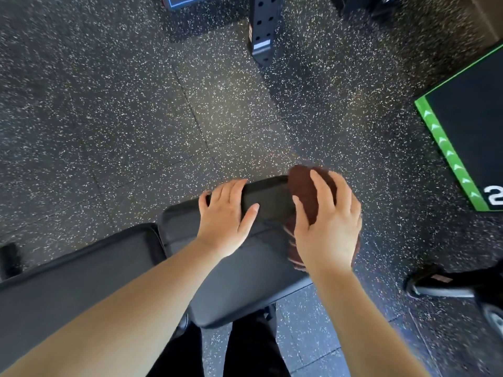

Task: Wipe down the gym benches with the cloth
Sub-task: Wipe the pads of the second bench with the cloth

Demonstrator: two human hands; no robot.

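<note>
Pressing down nearest the camera, the right hand [329, 227] is lying flat with fingers spread on the brown cloth [304, 194], pinning it against the right edge of the bench pad [231, 268], while the left hand [226, 216] is bracing open-palmed just beside it, fingers curling over the pad's far end and gripping nothing else. Stretching away leftward, the second pad [81, 270] is carrying the bench's long axis away from the cloth, so the right hand is looking likelier to sweep that way; beyond, speckled floor [136, 104] is showing.
</note>
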